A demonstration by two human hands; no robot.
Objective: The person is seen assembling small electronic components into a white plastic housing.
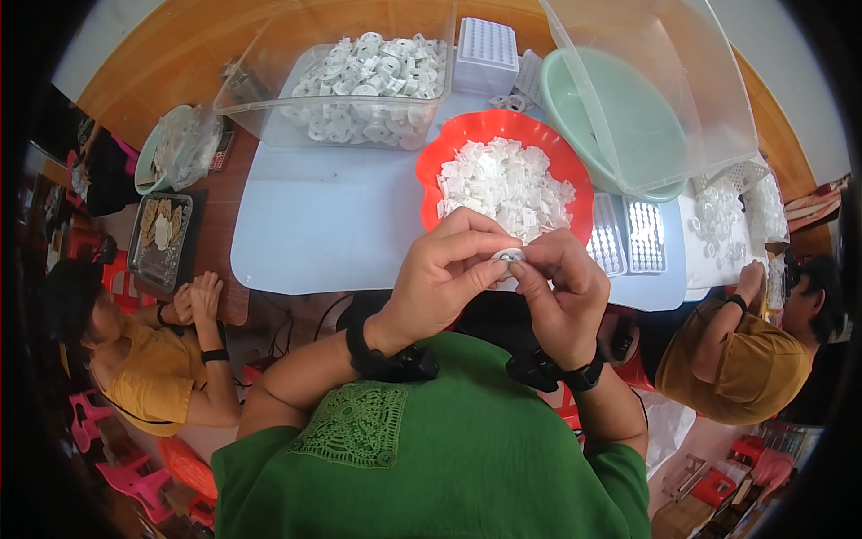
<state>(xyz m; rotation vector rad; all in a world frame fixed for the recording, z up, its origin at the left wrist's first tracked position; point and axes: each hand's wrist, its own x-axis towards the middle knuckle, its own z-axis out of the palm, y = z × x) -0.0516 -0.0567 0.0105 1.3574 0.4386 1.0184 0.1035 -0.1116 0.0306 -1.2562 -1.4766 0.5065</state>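
Observation:
Between the fingertips of both hands is a small round white plastic part (509,256), held just in front of a red scalloped bowl (431,171). My left hand (449,274) pinches it from the left with thumb and forefinger. From the other side my right hand (567,283) grips it, thumb below and fingers curled. The fingers hide much of its rim. A heap of small flat white plastic pieces (503,184) fills the red bowl. Beyond my left hand, a clear plastic bin (359,112) holds many round white parts (373,72).
A pale green basin (575,99) and a tilted clear bin (655,81) stand at the far right. Behind the bowl are stacked white trays (486,54); more trays (645,235) lie right. Co-workers sit at left (157,359) and right (745,355). A dark tray (162,238) lies left.

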